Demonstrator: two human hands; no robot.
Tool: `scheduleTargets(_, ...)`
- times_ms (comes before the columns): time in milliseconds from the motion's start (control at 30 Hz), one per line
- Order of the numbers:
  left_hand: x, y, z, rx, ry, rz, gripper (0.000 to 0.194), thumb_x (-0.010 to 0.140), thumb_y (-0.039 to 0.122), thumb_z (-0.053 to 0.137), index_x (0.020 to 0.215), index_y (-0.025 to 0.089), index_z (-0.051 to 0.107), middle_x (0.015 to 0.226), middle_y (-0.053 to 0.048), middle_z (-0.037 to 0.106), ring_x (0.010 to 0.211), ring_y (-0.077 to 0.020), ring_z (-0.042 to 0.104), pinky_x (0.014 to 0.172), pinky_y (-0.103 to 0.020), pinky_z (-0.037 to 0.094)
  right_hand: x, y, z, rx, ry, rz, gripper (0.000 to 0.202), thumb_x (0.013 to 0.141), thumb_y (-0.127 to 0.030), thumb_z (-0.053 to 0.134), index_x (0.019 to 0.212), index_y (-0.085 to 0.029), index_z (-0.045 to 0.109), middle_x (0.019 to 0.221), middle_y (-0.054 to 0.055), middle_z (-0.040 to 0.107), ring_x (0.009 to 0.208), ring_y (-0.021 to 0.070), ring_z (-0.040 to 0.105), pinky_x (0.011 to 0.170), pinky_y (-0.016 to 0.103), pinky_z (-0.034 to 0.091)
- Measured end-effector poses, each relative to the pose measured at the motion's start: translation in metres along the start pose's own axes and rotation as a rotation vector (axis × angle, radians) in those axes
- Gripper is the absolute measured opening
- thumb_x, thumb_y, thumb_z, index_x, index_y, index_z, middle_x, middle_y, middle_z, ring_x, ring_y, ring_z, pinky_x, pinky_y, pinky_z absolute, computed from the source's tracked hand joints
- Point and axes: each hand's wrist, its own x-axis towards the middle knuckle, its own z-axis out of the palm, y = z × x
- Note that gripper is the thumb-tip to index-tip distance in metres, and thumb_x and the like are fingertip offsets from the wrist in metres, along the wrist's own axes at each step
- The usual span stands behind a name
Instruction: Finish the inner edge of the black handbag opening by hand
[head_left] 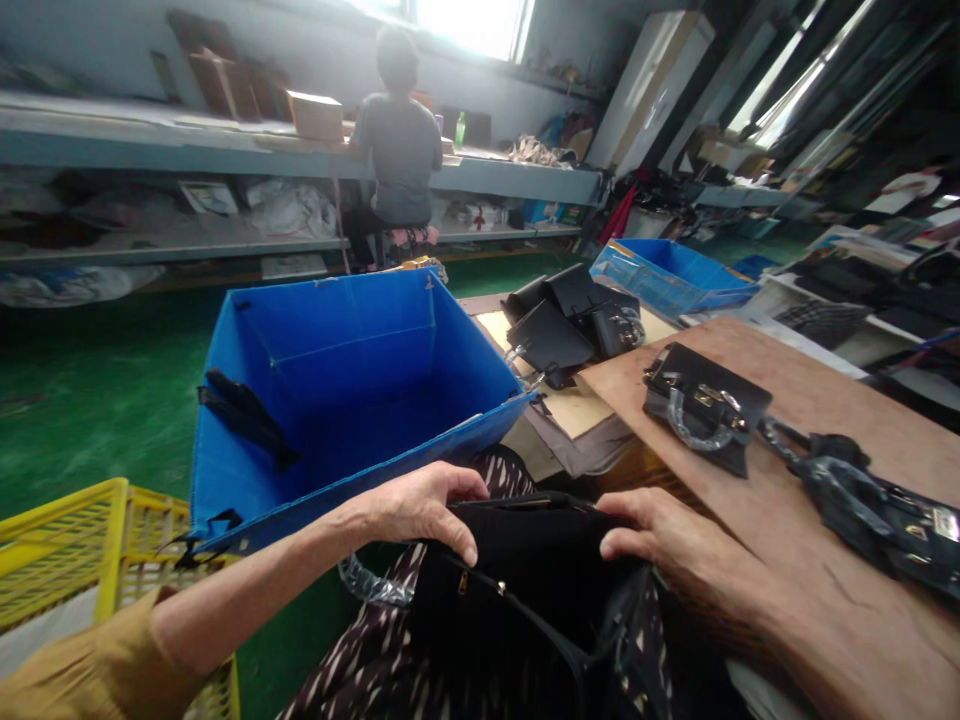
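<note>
Presently, both hands (429,508) gripping black bag (525,550) near top.

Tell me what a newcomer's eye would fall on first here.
Probably the big, bright blue bin, left of centre. Next, the left hand and right hand holding a black bag at bottom centre. Then the black handbag with a plastic-wrapped handle, on the brown board at right.

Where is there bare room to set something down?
On the brown tabletop, bare wood shows beyond the left black handbag, toward the far edge, and between that handbag and the right hand. It is crowded around the right black handbag and on the cream board under black pieces.
</note>
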Motion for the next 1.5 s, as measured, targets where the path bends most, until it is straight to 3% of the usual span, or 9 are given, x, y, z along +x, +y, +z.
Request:
scheduleTargets(133, -0.004, 0.0, 0.007, 0.03, 0.069, 0.0, 0.041, 0.05, 0.028, 0.078, 0.085, 0.016, 0.06, 0.075, 0.005, 0.059, 0.068, -0.0118, 0.051, 0.056, -0.017, 0.036, 0.003, -0.016, 0.001, -0.23, 0.115, 0.019, 0.043, 0.063, -0.018, 0.059, 0.105, -0.024, 0.057, 0.1, 0.006, 0.061, 0.095, 0.0259, 0.054, 0.081, 0.035, 0.041)
scheduleTargets(233, -0.007, -0.002, 0.011, 0.011, 0.11, -0.007, 0.04, 0.051, 0.028, 0.078, 0.086, 0.016, 0.061, 0.074, 0.005, 0.059, 0.068, -0.0117, 0.051, 0.055, -0.017, 0.035, 0.009, -0.028, 0.004, -0.274, 0.128, -0.118, 0.056, 0.059, -0.01, 0.059, 0.113, -0.023, 0.05, 0.113, 0.007, 0.054, 0.101, 0.0249, 0.051, 0.086, 0.035, 0.04)
scheduleTargets(400, -0.008, -0.001, 0.018, -0.008, 0.105, -0.02, 0.043, 0.052, 0.032, 0.077, 0.09, 0.015, 0.064, 0.073, 0.005, 0.059, 0.067, -0.0119, 0.05, 0.054, -0.018, 0.033, 0.022, -0.056, 0.013, -0.01, -0.041, -0.375, 0.039, 0.064, -0.011, 0.063, 0.098, -0.026, 0.052, 0.107, -0.003, 0.05, 0.093, 0.0141, 0.051, 0.079, 0.022, 0.041)
scheduleTargets(533, -0.012, 0.002, 0.02, 0.033, 0.138, -0.014, 0.042, 0.053, 0.032, 0.077, 0.09, 0.016, 0.065, 0.074, 0.006, 0.059, 0.068, -0.012, 0.049, 0.054, -0.018, 0.032, 0.028, -0.078, 0.025, 0.053, 0.051, -0.446, 0.023, 0.068, -0.013, 0.067, 0.084, -0.023, 0.054, 0.096, -0.004, 0.05, 0.087, 0.0121, 0.049, 0.074, 0.021, 0.039)
scheduleTargets(800, -0.018, 0.004, 0.019, -0.011, 0.184, 0.016, 0.038, 0.055, 0.027, 0.075, 0.091, 0.017, 0.064, 0.082, 0.005, 0.061, 0.079, -0.0146, 0.051, 0.066, -0.019, 0.037, 0.034, -0.09, 0.036, 0.093, 0.105, -0.433, 0.003, 0.077, -0.02, 0.061, 0.078, -0.022, 0.06, 0.08, -0.004, 0.056, 0.075, 0.0116, 0.051, 0.067, 0.022, 0.036)
scheduleTargets(900, -0.022, 0.001, 0.016, -0.087, 0.168, -0.001, 0.036, 0.062, 0.027, 0.069, 0.096, 0.018, 0.063, 0.091, 0.003, 0.062, 0.084, -0.0154, 0.052, 0.07, -0.02, 0.037, 0.034, -0.092, 0.038, 0.16, 0.114, -0.416, 0.009, 0.08, -0.023, 0.058, 0.072, -0.021, 0.061, 0.074, -0.004, 0.058, 0.07, 0.0113, 0.052, 0.065, 0.022, 0.035)
scheduleTargets(1167, -0.026, 0.005, 0.022, -0.024, 0.381, -0.003, 0.027, 0.075, 0.035, 0.055, 0.091, 0.014, 0.061, 0.072, 0.002, 0.054, 0.063, -0.0086, 0.042, 0.056, -0.019, 0.031, 0.036, -0.087, 0.043, 0.278, 0.037, -0.271, 0.015, 0.079, -0.025, 0.052, 0.068, -0.019, 0.061, 0.063, -0.005, 0.056, 0.063, 0.0108, 0.049, 0.058, 0.021, 0.032)
scheduleTargets(1300, -0.025, 0.009, 0.023, 0.006, 0.37, -0.103, 0.032, 0.074, 0.041, 0.054, 0.088, 0.013, 0.061, 0.061, 0.004, 0.046, 0.056, -0.0083, 0.037, 0.049, -0.019, 0.026, 0.037, -0.087, 0.041, 0.29, 0.018, -0.253, 0.017, 0.077, -0.025, 0.051, 0.066, -0.018, 0.061, 0.06, -0.005, 0.054, 0.061, 0.0101, 0.046, 0.056, 0.02, 0.031)
scheduleTargets(1500, -0.018, 0.008, 0.016, -0.031, 0.276, -0.19, 0.034, 0.068, 0.044, 0.058, 0.083, 0.013, 0.063, 0.061, 0.003, 0.05, 0.056, -0.0094, 0.04, 0.05, -0.02, 0.031, 0.037, -0.089, 0.039, 0.215, 0.005, -0.257, 0.02, 0.077, -0.029, 0.05, 0.065, -0.017, 0.061, 0.056, -0.004, 0.049, 0.057, 0.0095, 0.044, 0.051, 0.02, 0.027)
